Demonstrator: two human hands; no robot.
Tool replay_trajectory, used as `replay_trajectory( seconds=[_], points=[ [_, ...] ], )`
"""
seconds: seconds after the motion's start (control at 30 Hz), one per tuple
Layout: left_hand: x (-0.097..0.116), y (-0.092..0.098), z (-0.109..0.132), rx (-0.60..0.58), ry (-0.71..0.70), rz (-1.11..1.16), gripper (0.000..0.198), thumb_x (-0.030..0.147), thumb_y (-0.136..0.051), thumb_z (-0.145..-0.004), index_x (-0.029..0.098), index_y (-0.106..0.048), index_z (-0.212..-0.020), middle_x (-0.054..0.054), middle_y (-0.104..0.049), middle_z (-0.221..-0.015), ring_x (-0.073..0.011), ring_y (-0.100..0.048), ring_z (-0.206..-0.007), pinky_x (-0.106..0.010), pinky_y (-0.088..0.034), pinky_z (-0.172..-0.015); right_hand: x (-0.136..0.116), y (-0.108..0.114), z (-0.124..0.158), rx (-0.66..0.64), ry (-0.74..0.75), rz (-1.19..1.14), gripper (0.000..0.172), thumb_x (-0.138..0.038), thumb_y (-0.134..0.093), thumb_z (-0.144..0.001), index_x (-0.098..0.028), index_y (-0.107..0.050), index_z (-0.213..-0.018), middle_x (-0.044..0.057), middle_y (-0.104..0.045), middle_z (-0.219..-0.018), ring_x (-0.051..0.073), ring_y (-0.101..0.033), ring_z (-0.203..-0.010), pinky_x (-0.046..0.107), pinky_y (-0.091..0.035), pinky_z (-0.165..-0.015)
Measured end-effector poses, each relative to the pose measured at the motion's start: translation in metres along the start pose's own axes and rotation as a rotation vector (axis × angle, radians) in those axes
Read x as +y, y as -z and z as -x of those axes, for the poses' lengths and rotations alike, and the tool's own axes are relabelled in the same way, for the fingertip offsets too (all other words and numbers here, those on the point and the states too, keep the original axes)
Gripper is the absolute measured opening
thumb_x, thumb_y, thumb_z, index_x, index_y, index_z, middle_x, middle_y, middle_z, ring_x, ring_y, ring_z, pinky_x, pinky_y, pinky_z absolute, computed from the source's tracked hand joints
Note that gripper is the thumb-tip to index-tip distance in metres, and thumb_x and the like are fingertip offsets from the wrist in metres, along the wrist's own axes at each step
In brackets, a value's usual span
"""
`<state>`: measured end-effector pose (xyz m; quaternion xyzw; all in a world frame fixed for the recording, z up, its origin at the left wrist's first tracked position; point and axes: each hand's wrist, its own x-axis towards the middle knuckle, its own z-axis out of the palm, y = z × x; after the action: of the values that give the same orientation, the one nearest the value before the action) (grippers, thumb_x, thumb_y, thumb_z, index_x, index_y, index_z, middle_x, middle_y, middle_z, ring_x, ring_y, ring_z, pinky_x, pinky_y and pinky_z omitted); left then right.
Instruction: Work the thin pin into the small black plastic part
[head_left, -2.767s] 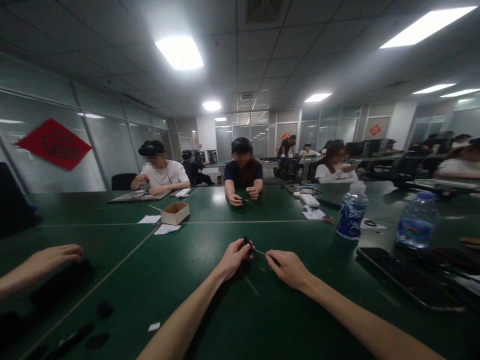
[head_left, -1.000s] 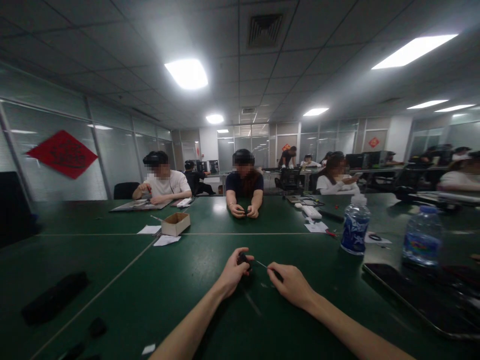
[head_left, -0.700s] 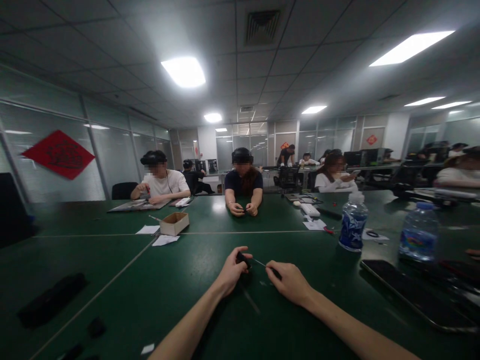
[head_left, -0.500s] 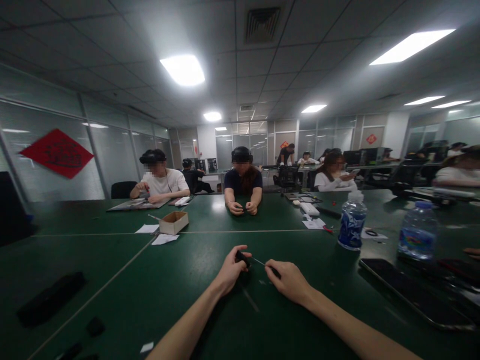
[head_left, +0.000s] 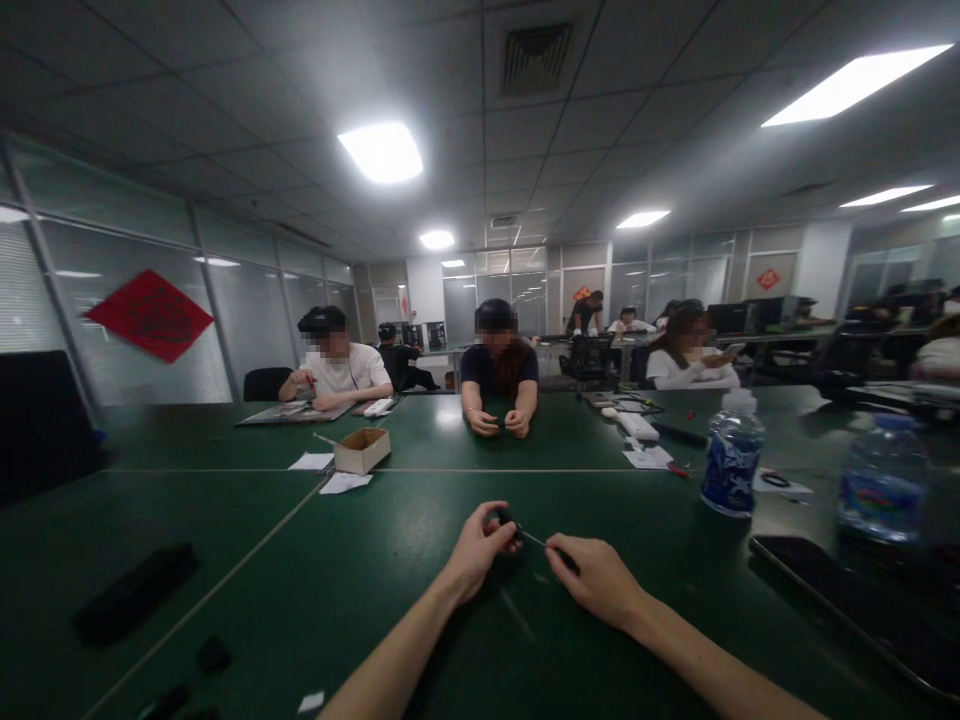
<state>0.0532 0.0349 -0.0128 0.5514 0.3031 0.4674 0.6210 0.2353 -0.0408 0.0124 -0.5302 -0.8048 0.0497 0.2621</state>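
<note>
Over the green table (head_left: 405, 540), my left hand (head_left: 474, 555) is closed on a small black piece (head_left: 508, 520), partly covered by the fingers. My right hand (head_left: 604, 582) grips a screwdriver (head_left: 534, 540) with a thin metal shaft; its dark handle mostly disappears in the palm. The shaft points left and its end meets the black piece, though I cannot tell exactly where it touches.
A small open cardboard box (head_left: 363, 451) stands ahead on the left among white papers. To the right are a blue-labelled bottle (head_left: 732, 455), a second bottle (head_left: 883, 480) and a phone (head_left: 847, 610). Dark parts (head_left: 135, 595) lie on the left. Co-workers sit across the table.
The view has turned slightly left, so everything sits further right in it. My left fingers have curled more around the black piece, and the screwdriver's end is now closer against it.
</note>
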Motion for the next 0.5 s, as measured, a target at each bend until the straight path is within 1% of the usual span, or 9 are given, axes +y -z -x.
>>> replay_trajectory(
  seconds=[0.07,0.13,0.27,0.4,0.5],
  points=[
    [-0.0009,0.0009,-0.0008,-0.002,-0.02,-0.023,0.054,0.038,-0.07,-0.068,0.014,-0.05,-0.113,-0.005,-0.06,-0.084,-0.0116,-0.057,-0.066,-0.024,-0.043,-0.061,-0.0008,0.0002,0.0002,-0.006,0.004,0.014,0.029,-0.03,-0.035,-0.09,-0.02,-0.061,-0.09,0.002,-0.064,-0.076,0.015,-0.059,-0.068,0.024,-0.042,-0.064],
    [-0.001,0.0019,-0.001,-0.003,-0.034,-0.037,0.057,0.04,-0.069,-0.069,0.015,-0.05,-0.116,-0.005,-0.059,-0.085,-0.0113,-0.057,-0.067,-0.023,-0.042,-0.061,-0.0016,0.0004,0.0005,-0.004,0.008,0.024,0.029,-0.03,-0.034,-0.09,-0.02,-0.062,-0.089,0.002,-0.064,-0.075,0.015,-0.059,-0.067,0.024,-0.042,-0.064],
    [-0.0015,0.0038,-0.0014,-0.011,-0.054,-0.041,0.06,0.04,-0.067,-0.072,0.018,-0.046,-0.123,-0.004,-0.059,-0.086,-0.0115,-0.056,-0.07,-0.023,-0.042,-0.063,-0.003,0.0012,0.0006,-0.001,-0.005,0.035,0.029,-0.03,-0.035,-0.09,-0.02,-0.062,-0.088,0.002,-0.063,-0.074,0.015,-0.059,-0.066,0.024,-0.042,-0.062],
    [-0.0035,0.0043,-0.0023,-0.001,-0.062,-0.015,0.053,0.04,-0.068,-0.071,0.017,-0.05,-0.115,-0.006,-0.06,-0.088,-0.0146,-0.058,-0.077,-0.024,-0.044,-0.066,-0.0033,0.0016,0.0003,0.011,-0.025,0.032,0.029,-0.03,-0.035,-0.09,-0.021,-0.062,-0.089,0.002,-0.063,-0.075,0.015,-0.059,-0.067,0.023,-0.042,-0.063],
    [-0.0026,0.0033,-0.0019,-0.005,-0.057,0.006,0.05,0.041,-0.067,-0.071,0.017,-0.051,-0.112,-0.006,-0.06,-0.087,-0.0159,-0.059,-0.079,-0.026,-0.045,-0.069,-0.0025,0.0012,0.0004,0.022,-0.022,0.031,0.03,-0.03,-0.033,-0.091,-0.02,-0.061,-0.09,0.002,-0.063,-0.076,0.015,-0.059,-0.067,0.023,-0.042,-0.063]
  ],
)
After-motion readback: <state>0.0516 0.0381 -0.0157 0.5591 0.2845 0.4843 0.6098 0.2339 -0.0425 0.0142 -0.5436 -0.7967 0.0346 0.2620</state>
